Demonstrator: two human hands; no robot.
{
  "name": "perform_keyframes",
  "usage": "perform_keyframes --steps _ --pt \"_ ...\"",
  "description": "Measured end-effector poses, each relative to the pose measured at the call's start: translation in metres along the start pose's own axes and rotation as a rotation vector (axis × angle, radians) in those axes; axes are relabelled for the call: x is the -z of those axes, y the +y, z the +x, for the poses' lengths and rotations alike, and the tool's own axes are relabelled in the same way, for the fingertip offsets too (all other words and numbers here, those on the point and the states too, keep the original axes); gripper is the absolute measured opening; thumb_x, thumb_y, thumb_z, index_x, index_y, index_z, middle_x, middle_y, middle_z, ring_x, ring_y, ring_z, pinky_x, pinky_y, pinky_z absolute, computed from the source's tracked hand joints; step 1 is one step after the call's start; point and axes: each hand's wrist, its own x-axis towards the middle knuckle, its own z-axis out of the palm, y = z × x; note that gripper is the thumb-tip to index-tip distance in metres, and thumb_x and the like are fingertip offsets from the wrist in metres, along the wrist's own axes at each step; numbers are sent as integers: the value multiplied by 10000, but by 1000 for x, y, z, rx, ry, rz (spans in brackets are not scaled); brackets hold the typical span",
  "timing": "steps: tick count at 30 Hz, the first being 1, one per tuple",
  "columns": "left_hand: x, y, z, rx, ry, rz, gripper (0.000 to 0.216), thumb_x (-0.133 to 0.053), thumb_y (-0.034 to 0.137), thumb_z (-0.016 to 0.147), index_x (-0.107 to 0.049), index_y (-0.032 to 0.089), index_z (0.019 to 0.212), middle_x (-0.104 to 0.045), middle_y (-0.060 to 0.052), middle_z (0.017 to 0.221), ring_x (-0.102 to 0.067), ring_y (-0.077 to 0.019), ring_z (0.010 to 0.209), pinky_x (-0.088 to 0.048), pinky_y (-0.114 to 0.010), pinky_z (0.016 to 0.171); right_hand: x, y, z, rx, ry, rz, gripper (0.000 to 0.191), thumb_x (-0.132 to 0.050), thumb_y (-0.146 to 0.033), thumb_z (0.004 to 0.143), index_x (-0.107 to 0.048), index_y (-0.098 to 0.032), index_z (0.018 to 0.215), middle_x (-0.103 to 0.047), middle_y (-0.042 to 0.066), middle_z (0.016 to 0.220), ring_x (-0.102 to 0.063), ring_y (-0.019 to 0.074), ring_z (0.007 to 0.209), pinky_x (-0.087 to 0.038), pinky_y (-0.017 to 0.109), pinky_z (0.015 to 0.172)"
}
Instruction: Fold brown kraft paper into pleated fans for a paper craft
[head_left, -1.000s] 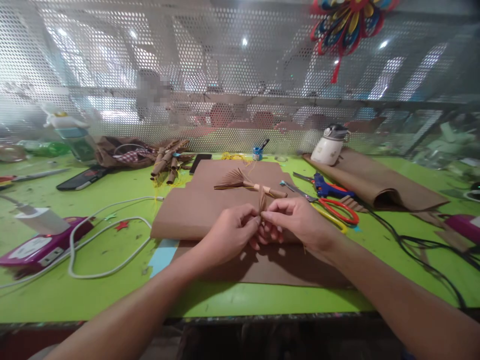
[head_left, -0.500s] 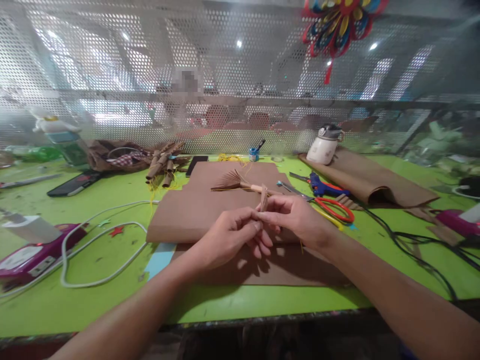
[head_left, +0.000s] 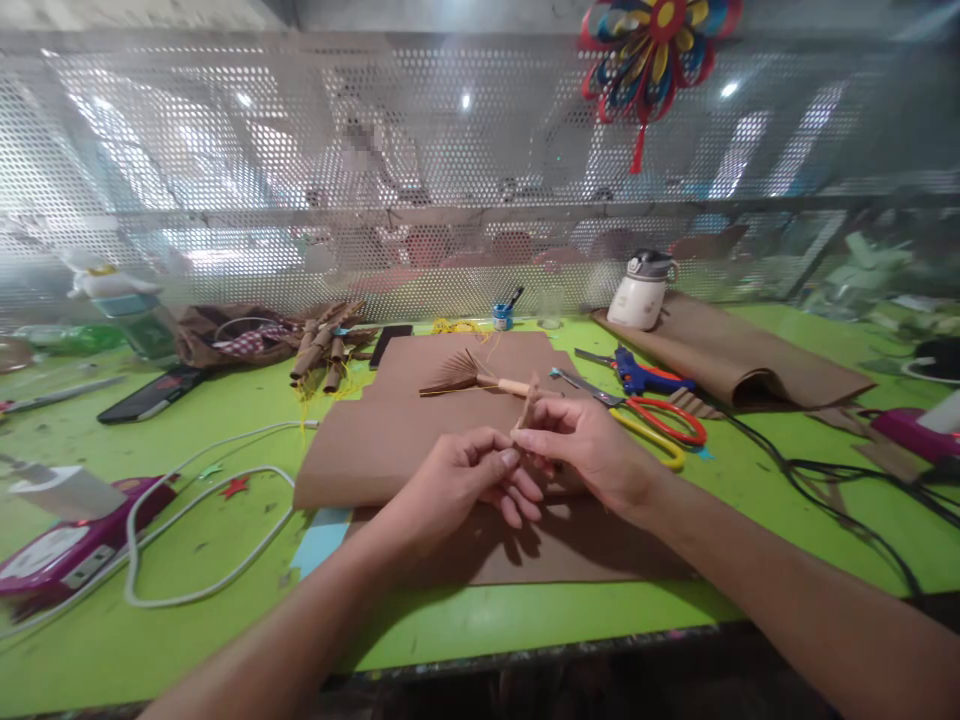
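Observation:
Over the brown paper my two hands meet. Between the thumb and fingers of my right hand a small folded strip of brown paper stands up. My left hand is pinched at the strip's lower end, its other fingers loosely curled below; the fingers hide that end. Just behind lies a fan of pleated brown paper, joined to a paper-wrapped stick. Scissors with red and yellow handles lie by my right hand, near a blue glue gun.
Black cables run along the right. A white flask stands beside rolled brown paper. To the left are a purple power strip, a white cord, a phone and paper rolls. Behind rises a perforated screen.
The camera view has shifted slightly, so the table sits a little lower. Both hands stay together at the paper strip, with barely any movement of the fingers.

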Motion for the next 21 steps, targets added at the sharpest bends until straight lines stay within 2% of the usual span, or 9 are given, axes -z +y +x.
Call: perform_keyframes --steps 6,11,14,18,21 --pt "3 -5 2 50 15 -50 262 -548 369 847 -570 109 825 -686 -103 737 -637 -141 562 -493 -246 538 2 4 1 95 17 -140 193 -609 -326 799 -578 -146 736 -499 -41 564 -436 74 508 -338 219 488" --pt "1 -7 3 47 68 -35 256 -567 377 831 -539 125 791 -672 -75 672 -616 -129 518 -463 -227 499 0 3 1 172 93 -198 180 -609 -307 800 -586 -146 723 -516 -37 580 -453 78 526 -355 220 504" --pt "-2 -4 1 54 107 14 254 -575 382 822 -541 135 771 -639 -34 579 -568 -107 446 -410 -203 442 0 4 1 190 147 -185 226 -606 -354 802 -583 -155 697 -512 -41 549 -455 80 503 -358 224 494" --pt "-4 -2 -1 64 123 37 252 -578 369 817 -514 144 723 -623 -22 551 -526 -90 411 -360 -189 407 6 0 6 179 262 -15 253 -696 -371 711 -586 -153 643 -516 -48 516 -437 67 441 -343 214 435" --pt "-3 -4 -3 87 91 29 246 -575 359 820 -502 146 720 -629 -30 558 -536 -95 427 -343 -184 404 20 -9 13 202 383 169 235 -752 -327 638 -602 -146 626 -539 -40 534 -435 55 429 -314 195 393"
